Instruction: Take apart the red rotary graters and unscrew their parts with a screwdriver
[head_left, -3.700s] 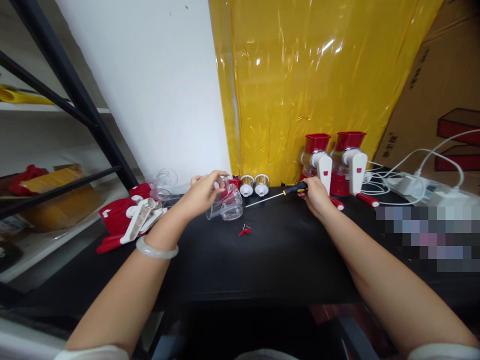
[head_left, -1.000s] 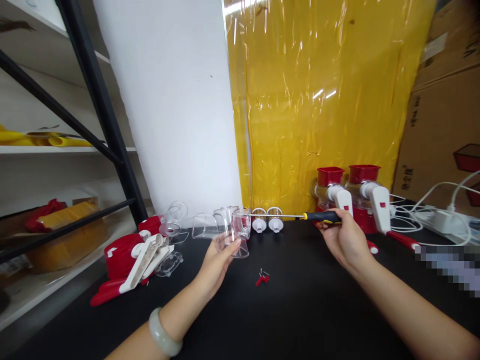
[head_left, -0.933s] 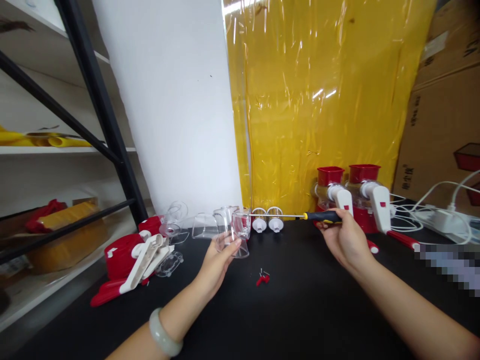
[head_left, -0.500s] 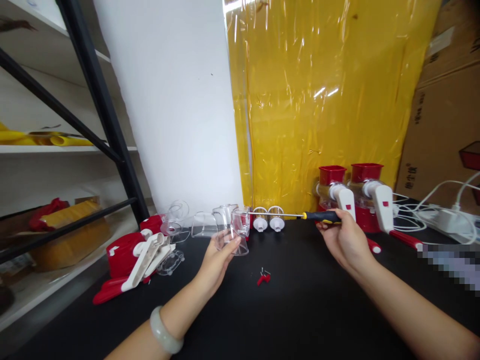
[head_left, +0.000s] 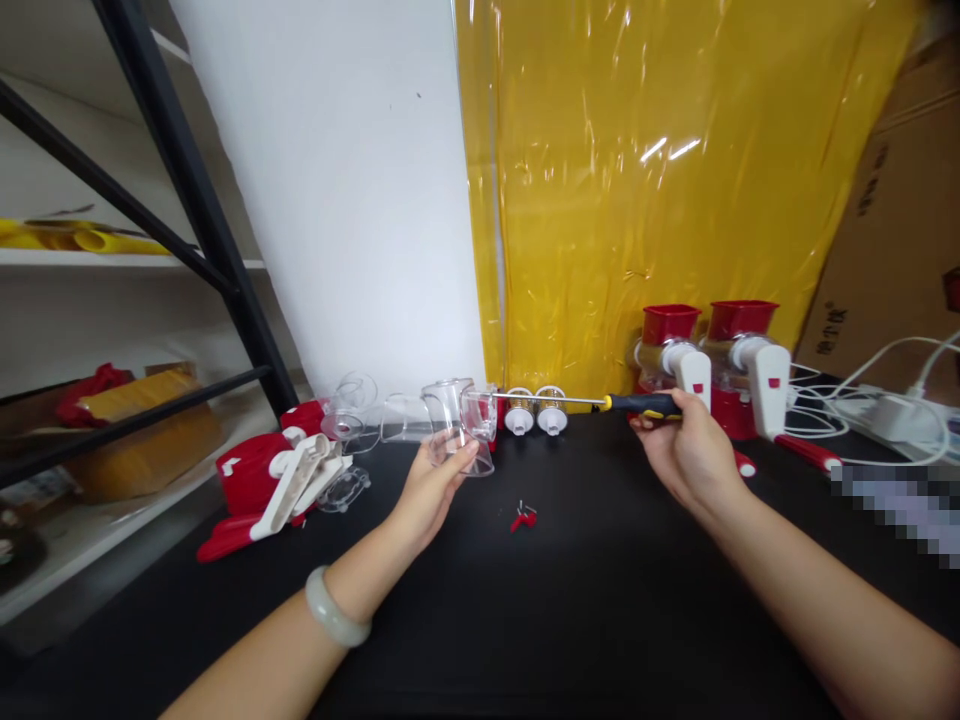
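My left hand (head_left: 442, 475) is closed around a clear plastic housing (head_left: 450, 405), held above the black table. In my right hand (head_left: 686, 440) is a screwdriver (head_left: 645, 404) with a black and yellow handle. Its long shaft points left, and the tip meets the right side of the clear housing; whether a screw sits there I cannot make out. Below, on the table, lie a small red plastic piece (head_left: 524, 519) and a few screws. Behind the shaft stand two drum graters (head_left: 551, 415) with white ends.
Red and white grater parts (head_left: 255, 475) and clear plastic pieces (head_left: 349, 420) lie at the left. Two assembled red and white rotary graters (head_left: 750, 370) stand at the back right beside white cables (head_left: 885, 460). A black-framed shelf (head_left: 202, 230) rises on the left, a cardboard box (head_left: 862, 260) on the right.
The view has tilted down slightly, so the scene's objects sit at a changed height. Both hands keep their hold, and the screwdriver tip stays at the clear housing.
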